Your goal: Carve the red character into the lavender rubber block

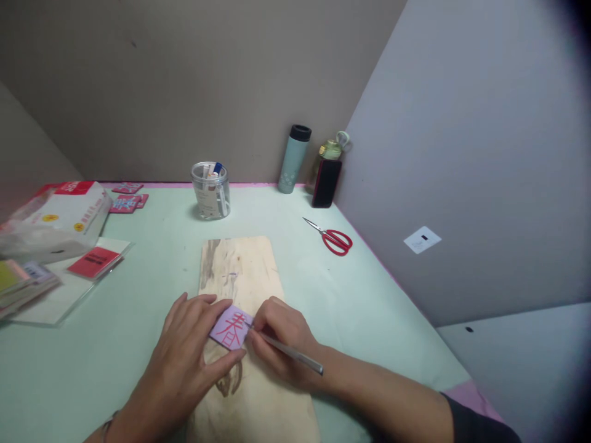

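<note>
Toward the board's [249, 264] left edge, the purple square [231, 329] is held between the left hand's [187, 344] thumb and fingers, its right corner by the tip of the pen-like tool [295, 353] the right hand [282, 335] grips.

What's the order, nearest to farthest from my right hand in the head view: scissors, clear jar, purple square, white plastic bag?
1. Purple square: just left of your right hand.
2. Scissors: ahead, to the right.
3. Clear jar: farther ahead, to the left.
4. White plastic bag: far over to the left.
</note>
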